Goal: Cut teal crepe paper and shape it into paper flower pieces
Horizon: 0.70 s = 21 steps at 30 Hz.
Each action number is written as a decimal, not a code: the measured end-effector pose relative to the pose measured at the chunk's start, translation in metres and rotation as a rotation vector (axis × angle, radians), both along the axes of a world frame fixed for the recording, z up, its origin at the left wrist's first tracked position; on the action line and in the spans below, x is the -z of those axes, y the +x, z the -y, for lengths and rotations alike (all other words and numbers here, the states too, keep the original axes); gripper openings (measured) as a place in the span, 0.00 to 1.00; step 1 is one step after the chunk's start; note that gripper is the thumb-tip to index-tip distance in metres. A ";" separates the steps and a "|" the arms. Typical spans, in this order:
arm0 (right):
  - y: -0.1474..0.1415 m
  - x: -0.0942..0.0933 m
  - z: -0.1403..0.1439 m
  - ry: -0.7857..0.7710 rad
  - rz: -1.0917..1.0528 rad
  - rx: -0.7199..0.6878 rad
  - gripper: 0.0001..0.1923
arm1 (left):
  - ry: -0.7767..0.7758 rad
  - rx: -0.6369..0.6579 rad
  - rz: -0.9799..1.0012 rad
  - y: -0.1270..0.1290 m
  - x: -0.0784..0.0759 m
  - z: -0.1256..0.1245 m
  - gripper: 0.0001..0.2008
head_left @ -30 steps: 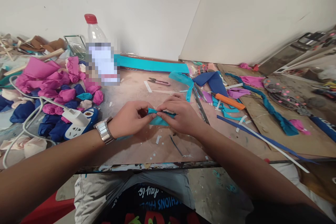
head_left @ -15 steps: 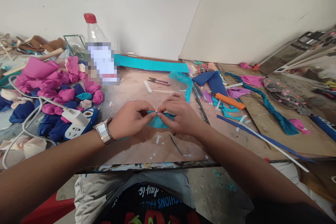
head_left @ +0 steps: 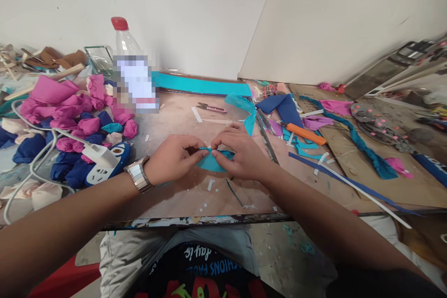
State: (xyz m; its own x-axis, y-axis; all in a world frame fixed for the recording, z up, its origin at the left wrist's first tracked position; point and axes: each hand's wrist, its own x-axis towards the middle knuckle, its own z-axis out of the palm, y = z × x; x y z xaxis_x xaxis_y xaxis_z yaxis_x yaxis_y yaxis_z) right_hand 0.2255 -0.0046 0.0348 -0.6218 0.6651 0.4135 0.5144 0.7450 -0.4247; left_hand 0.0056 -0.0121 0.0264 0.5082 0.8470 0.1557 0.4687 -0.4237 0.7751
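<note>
Sitting at a messy desk [head_left: 181,200], a person worked with two bare hands. The left hand [head_left: 172,159] and the right hand [head_left: 240,153] met near the middle of the desk, close to its front edge. Both were pinched shut on a small teal cloth [head_left: 211,163], fingertips touching over its top edge. The cloth lay flat on the desk under them. A silver watch [head_left: 138,174] sat on the left wrist.

The desk top was pinkish brown, worn and dotted with white scraps. A plain white wall [head_left: 195,9] stood behind it. A pile of pink, blue and cream cloth balls [head_left: 73,121] covered the left side. A white power strip [head_left: 104,160] with a thick white cord [head_left: 38,158] lay just in front of the pile. A clear bottle [head_left: 131,67] with a red cap stood at the back; its label was blurred. A long teal strip [head_left: 202,86] ran along the wall. Small snips [head_left: 211,108] lay behind the hands. To the right were an orange knife [head_left: 306,134], blue cloth [head_left: 284,107] and brown card [head_left: 380,181].

The black shirt [head_left: 209,270] had blue writing on it, seen upside down. I could not read it for sure.
</note>
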 end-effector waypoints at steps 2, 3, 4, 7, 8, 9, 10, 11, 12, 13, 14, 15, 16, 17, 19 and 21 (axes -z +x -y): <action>0.001 0.000 0.000 0.010 0.000 0.001 0.03 | -0.020 -0.002 0.006 0.000 0.001 -0.001 0.13; 0.001 0.001 0.000 0.017 0.005 0.004 0.03 | -0.029 -0.002 0.004 0.000 0.001 -0.001 0.13; 0.001 0.001 -0.001 0.028 0.012 0.007 0.04 | -0.037 0.001 0.000 0.000 0.002 -0.002 0.13; 0.002 0.003 -0.002 0.067 0.021 0.017 0.04 | -0.059 0.014 -0.010 -0.001 0.003 -0.002 0.14; 0.002 0.004 -0.003 0.079 0.019 0.018 0.04 | -0.070 0.016 -0.008 -0.001 0.004 -0.002 0.15; 0.002 0.004 -0.003 0.089 0.014 0.018 0.03 | -0.082 0.015 -0.002 -0.001 0.005 -0.002 0.15; 0.002 0.005 -0.003 0.098 0.009 0.016 0.03 | -0.098 0.013 0.008 -0.001 0.006 -0.003 0.16; 0.002 0.005 -0.003 0.106 0.004 0.013 0.03 | -0.118 0.012 0.023 0.000 0.007 -0.003 0.16; 0.002 0.005 -0.003 0.116 0.000 0.009 0.03 | -0.142 0.011 0.045 0.000 0.008 -0.003 0.17; 0.001 0.005 -0.003 0.131 -0.003 0.003 0.03 | -0.170 0.012 0.072 0.000 0.009 -0.004 0.17; 0.001 0.005 -0.003 0.149 -0.002 -0.002 0.04 | -0.200 0.017 0.103 0.000 0.010 -0.004 0.16; 0.001 0.005 -0.003 0.171 0.004 -0.007 0.04 | -0.231 0.022 0.135 0.001 0.010 -0.005 0.16; 0.001 0.005 -0.003 0.198 0.012 -0.011 0.05 | -0.260 0.027 0.164 0.001 0.010 -0.005 0.15; 0.000 0.004 -0.003 0.226 0.024 -0.015 0.05 | -0.285 0.030 0.186 0.001 0.009 -0.005 0.14; 0.001 0.003 -0.003 0.284 0.060 -0.024 0.07 | -0.323 0.030 0.207 0.001 0.006 -0.005 0.12; 0.001 0.003 -0.003 0.336 0.098 -0.035 0.08 | -0.344 0.025 0.210 0.001 0.003 -0.005 0.11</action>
State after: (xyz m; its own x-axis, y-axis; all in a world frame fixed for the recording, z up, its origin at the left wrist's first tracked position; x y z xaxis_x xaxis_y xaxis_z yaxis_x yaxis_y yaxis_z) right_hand 0.2266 -0.0018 0.0321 -0.6893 0.4792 0.5434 0.5120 0.8528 -0.1025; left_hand 0.0066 -0.0075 0.0234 0.5164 0.8558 -0.0322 0.2778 -0.1318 0.9515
